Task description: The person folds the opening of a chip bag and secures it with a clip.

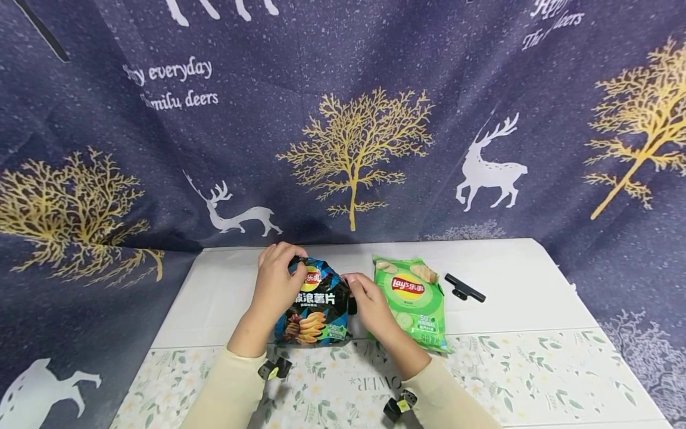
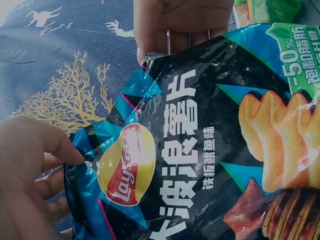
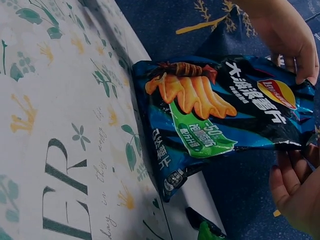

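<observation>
A black and blue bag of potato chips (image 1: 316, 304) stands upright with its printed front toward me. My left hand (image 1: 276, 280) grips its upper left corner, thumb on the front and fingers behind, as the left wrist view (image 2: 30, 170) shows. At the upper right edge, my right hand (image 1: 372, 301) holds the bag with its fingers partly hidden behind it. In the right wrist view the bag's (image 3: 200, 105) lower end is close to the table, and the right hand's (image 3: 300, 190) fingers reach behind its side edge.
A green bag of potato chips (image 1: 409, 304) lies just right of my right hand. Beyond it is a small black bar-shaped device (image 1: 464, 288). The table (image 1: 509, 369) has a white back part and a floral front part. A dark blue curtain (image 1: 386, 53) hangs behind.
</observation>
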The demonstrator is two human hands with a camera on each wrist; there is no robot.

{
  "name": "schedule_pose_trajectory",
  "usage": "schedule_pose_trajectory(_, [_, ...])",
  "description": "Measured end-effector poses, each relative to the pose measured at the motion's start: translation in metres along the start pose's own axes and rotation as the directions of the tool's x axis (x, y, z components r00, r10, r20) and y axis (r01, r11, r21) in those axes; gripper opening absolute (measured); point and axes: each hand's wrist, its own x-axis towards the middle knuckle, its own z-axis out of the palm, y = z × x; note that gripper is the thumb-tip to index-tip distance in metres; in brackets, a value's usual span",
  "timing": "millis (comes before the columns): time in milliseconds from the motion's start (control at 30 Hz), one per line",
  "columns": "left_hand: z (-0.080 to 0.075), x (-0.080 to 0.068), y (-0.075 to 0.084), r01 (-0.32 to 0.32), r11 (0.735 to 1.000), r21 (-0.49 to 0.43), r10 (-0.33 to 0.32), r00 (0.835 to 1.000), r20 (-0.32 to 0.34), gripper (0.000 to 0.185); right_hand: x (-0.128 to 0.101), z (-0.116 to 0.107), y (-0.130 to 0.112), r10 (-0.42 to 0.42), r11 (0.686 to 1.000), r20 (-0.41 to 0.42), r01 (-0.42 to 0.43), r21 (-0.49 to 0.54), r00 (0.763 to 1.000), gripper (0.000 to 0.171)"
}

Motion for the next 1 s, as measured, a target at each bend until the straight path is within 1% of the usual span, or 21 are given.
schedule_pose_trajectory(200, [0.0, -0.0003, 0.0012, 0.004, 1.0, -0.01, -0.004, 1.0, 0.007, 0.014, 0.0001, -0.0007, 0.0006, 0.004, 1.0, 0.005, -0.004, -0.023, 1.0, 0.039])
schedule_pose_trajectory(367, [-0.0015, -0.0002, 0.0018, 0.026, 0.999, -0.018, -0.026, 0.999, 0.024, 0.013, 0.0007, 0.0002, 0.0021, 0.021, 1.0, 0.007, -0.021, 0.014, 1.0, 0.032])
schedule_pose_trajectory(400, [-0.0016, 0.0, 0.0017, 0.031, 0.999, -0.019, -0.03, 0.999, 0.027, 0.014, 0.0003, 0.0002, -0.0015, 0.028, 0.999, 0.009, -0.028, 0.018, 1.0, 0.031])
schedule_pose_trajectory(533, [-0.0025, 0.0002, 0.0013, 0.045, 0.999, -0.029, -0.044, 0.998, 0.035, 0.014, 0.0001, 0.0001, -0.0028, 0.031, 0.999, 0.033, -0.032, 0.036, 0.999, 0.028])
schedule_pose_trajectory(733, [-0.0046, -0.0006, 0.0013, 0.057, 0.998, -0.029, -0.056, 0.998, 0.017, 0.013, -0.0008, -0.0006, -0.0025, 0.025, 0.999, 0.074, -0.027, 0.024, 0.997, 0.026])
schedule_pose_trajectory(867, [-0.006, -0.0012, 0.002, 0.062, 0.997, -0.034, -0.062, 0.998, 0.004, 0.014, -0.0008, -0.0002, -0.0033, 0.034, 0.998, 0.095, -0.038, 0.047, 0.995, 0.025])
schedule_pose_trajectory(1000, [-0.0061, -0.0016, 0.0017, 0.048, 0.998, -0.043, -0.049, 0.999, -0.01, 0.018, -0.001, 0.0007, -0.0042, 0.036, 0.997, 0.1, -0.043, 0.068, 0.994, 0.025])
